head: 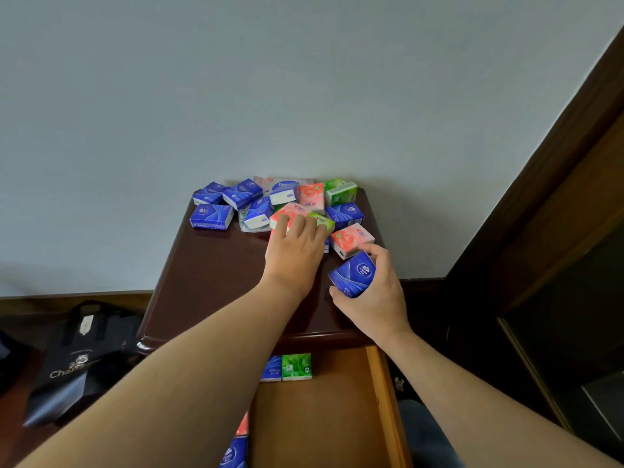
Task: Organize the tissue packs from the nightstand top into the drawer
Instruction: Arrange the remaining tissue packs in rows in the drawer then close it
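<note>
Tissue packs (287,204) lie in a loose heap at the back of the dark nightstand top (209,275), close to the wall: blue, pink and green ones, some on top of others. The right hand (371,292) holds one blue pack (353,275) above the front right part of the top, with the thumb under it and the fingers curled around its far side. The left hand (297,248) reaches into the heap with its palm down; its fingers are bent over a pink pack (287,212) and a green pack (322,221), but I cannot tell if they really grip them or only touch. Below the top, the drawer (374,393) is pulled open. A blue pack and a green pack (296,366) stand side by side at its back, and more packs (236,447) show near its front, partly hidden by the left arm.
</note>
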Demonstrator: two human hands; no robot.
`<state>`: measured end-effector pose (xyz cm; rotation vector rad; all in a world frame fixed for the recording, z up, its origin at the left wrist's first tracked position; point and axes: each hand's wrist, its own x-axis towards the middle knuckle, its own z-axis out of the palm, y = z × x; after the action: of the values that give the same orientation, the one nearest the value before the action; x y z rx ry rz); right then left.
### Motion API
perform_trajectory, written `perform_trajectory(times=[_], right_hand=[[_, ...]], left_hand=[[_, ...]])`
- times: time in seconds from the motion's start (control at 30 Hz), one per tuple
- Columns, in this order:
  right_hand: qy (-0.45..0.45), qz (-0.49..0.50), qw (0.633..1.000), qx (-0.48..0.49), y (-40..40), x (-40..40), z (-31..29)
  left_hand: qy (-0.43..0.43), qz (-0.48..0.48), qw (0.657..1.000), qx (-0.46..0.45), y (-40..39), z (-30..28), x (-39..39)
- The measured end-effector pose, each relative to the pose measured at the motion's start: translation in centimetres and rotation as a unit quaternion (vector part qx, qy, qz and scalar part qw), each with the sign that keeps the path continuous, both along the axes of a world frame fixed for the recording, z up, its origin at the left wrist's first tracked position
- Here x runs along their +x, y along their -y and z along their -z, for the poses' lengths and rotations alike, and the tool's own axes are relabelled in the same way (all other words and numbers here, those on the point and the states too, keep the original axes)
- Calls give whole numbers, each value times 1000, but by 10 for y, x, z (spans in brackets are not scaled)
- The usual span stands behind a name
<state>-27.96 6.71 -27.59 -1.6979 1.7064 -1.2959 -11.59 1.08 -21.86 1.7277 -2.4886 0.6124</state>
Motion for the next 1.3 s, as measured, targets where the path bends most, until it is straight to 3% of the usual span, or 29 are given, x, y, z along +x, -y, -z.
perform_trajectory(times=[0.27,0.4,0.5,0.6,0.73,0.87,0.97,1.0,1.13,1.3], right_hand=[[13,-8,1000,1,-1,1,-1],[61,-19,998,23,-8,2,-9],[81,-8,996,38,-21,5,-17],[125,7,990,58,-43,12,-22],[145,-37,984,93,-89,29,-25],[202,-99,957,182,-137,55,-10],[227,-98,921,302,-157,75,10],[226,-83,909,341,-159,82,18],[219,5,877,427,-159,108,41],[274,74,850,443,-154,127,60]], left_hand=[[-56,22,996,-62,-16,-12,14],[-202,26,973,-109,-48,-26,26],[-346,41,936,-50,-89,-25,42],[-508,2,860,39,-134,-13,59],[-658,-116,742,47,-185,12,76],[-752,-233,614,57,-229,35,97],[-804,-250,533,87,-259,49,109],[-807,-245,528,99,-267,52,112],[-770,-225,587,109,-288,65,115],[-784,-237,558,134,-291,75,123]])
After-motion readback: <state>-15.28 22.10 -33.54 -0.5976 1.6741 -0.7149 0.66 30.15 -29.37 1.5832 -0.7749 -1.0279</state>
